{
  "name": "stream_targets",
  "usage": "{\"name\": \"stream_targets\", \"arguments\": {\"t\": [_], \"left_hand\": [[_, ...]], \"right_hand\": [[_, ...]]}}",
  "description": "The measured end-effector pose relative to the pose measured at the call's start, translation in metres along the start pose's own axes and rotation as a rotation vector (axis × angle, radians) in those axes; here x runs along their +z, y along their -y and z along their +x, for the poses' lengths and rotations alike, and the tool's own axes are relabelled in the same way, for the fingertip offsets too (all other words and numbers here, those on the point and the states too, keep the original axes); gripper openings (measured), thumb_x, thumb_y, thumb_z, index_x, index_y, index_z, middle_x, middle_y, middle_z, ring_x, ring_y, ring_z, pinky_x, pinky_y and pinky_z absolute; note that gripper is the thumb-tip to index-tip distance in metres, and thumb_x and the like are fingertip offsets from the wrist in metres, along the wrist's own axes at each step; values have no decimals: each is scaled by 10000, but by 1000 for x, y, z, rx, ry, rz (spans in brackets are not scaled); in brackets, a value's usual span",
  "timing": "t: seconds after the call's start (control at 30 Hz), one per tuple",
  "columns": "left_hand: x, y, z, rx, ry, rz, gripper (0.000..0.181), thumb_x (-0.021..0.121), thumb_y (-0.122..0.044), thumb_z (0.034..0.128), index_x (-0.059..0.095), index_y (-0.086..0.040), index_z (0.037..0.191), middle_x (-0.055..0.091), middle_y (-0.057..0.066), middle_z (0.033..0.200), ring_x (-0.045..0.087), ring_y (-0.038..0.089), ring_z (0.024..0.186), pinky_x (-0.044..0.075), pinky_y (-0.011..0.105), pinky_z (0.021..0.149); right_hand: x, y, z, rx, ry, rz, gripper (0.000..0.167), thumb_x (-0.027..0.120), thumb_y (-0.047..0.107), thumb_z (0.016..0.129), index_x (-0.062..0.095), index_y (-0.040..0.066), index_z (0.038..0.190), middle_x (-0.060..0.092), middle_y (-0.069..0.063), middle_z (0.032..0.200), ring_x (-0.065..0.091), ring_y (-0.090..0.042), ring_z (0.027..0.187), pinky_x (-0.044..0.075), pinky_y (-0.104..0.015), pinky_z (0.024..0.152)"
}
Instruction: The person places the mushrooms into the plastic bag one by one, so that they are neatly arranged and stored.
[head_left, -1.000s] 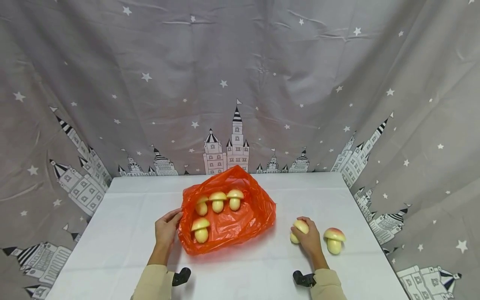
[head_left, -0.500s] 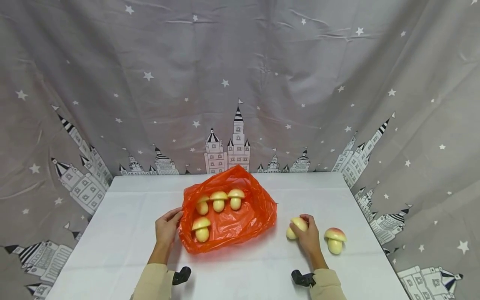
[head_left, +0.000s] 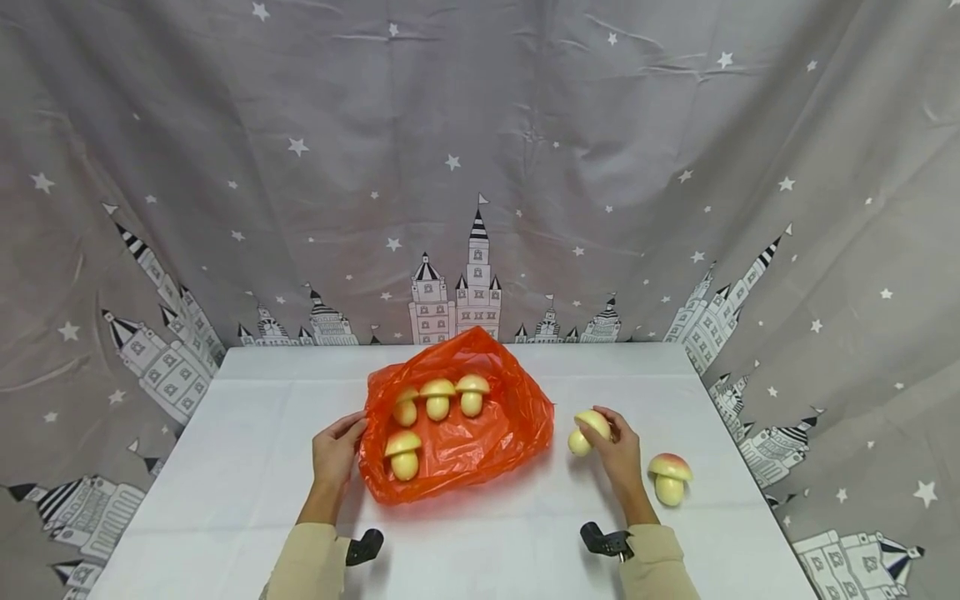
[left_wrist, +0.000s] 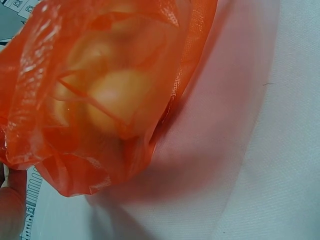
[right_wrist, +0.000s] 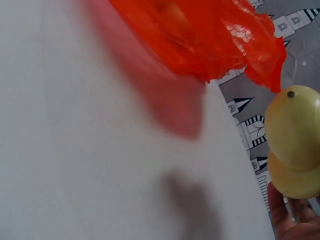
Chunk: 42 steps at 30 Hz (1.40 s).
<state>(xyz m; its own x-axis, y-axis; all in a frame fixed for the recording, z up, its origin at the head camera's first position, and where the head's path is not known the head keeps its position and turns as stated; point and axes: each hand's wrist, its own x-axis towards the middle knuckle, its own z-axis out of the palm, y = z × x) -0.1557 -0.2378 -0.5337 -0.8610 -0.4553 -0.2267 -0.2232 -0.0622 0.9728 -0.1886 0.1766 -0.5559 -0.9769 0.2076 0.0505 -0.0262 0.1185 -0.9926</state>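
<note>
An orange-red plastic bag point(head_left: 472, 454) lies with its mouth spread on the white table. Several yellow toy mushrooms, one of them a mushroom near its front left point(head_left: 403, 455), rest inside. My left hand point(head_left: 335, 454) pinches the bag's left rim. Right of the bag, my right hand point(head_left: 619, 450) grips a yellow mushroom point(head_left: 592, 425) by its cap, its stem pointing toward the bag. The right wrist view shows this mushroom point(right_wrist: 295, 135) held above the table, apart from the bag. Through the film in the left wrist view, a mushroom point(left_wrist: 120, 100) shows blurred.
Another mushroom point(head_left: 670, 479), with a reddish cap, stands on the table to the right of my right hand. The white table point(head_left: 487, 550) ends at a grey curtain point(head_left: 480, 125) printed with castles and stars.
My right hand has raised the mushroom off the table and moved it slightly left and away from me. My left hand stays at the bag's rim.
</note>
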Motion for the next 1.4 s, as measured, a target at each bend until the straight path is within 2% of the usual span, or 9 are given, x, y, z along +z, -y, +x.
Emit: {"name": "stream_targets", "arguments": {"t": [0.17,0.4,0.6,0.77,0.9,1.03,1.23,1.4], "left_hand": [[0,-1,1,-13,9,1,367,590,-173,969,591,48,1261,591,138,1202,589,-5,845,495,91,747],[0,-1,2,-13,6,14,355,584,-172,972,599,45,1252,598,140,1193,596,-20,820,497,95,744],[0,1,2,-2,7,17,360,582,-183,973,599,48,1249,604,132,1179,598,-30,819,496,95,753],[0,3,1,-7,7,21,364,587,-182,971,597,49,1252,606,135,1182,595,-37,818,495,94,754],[-1,4,-1,-23,13,24,376,586,-192,972,589,46,1263,576,174,1239,587,-44,822,489,84,754],[-1,6,-1,-24,12,16,375,585,-188,972,587,45,1265,570,178,1243,591,-28,830,492,87,753],[-2,6,0,-25,2,2,361,587,-170,970,592,46,1258,595,126,1191,592,-17,840,497,92,748],[-2,6,0,-15,-6,-1,358,590,-166,968,594,56,1249,617,107,1152,598,-25,822,500,98,747]], "right_hand": [[5,12,1,19,24,26,475,765,57,812,557,-32,1230,618,-78,1122,581,-45,948,492,-138,779],[19,27,-6,55,54,53,495,755,44,820,547,-52,1258,563,-162,1182,568,-68,938,504,-147,758],[33,39,-7,1,59,33,467,769,71,812,597,19,1243,588,-148,1188,560,-139,975,512,-173,765],[44,47,-9,-47,106,25,453,771,96,818,605,44,1236,596,-132,1209,529,-186,1017,491,-195,797],[51,68,-19,-49,169,29,460,741,48,833,576,-6,1259,585,-161,1236,525,-212,1073,450,-242,926],[61,88,-28,-75,233,34,473,724,3,831,546,-71,1263,574,-202,1230,538,-214,1057,454,-263,933],[81,92,-29,-128,318,60,452,725,-30,814,565,-94,1232,583,-223,1199,564,-191,1018,485,-199,854],[100,73,-20,-150,352,8,446,753,0,802,600,-53,1217,598,-195,1188,571,-235,1015,493,-235,841]]}}
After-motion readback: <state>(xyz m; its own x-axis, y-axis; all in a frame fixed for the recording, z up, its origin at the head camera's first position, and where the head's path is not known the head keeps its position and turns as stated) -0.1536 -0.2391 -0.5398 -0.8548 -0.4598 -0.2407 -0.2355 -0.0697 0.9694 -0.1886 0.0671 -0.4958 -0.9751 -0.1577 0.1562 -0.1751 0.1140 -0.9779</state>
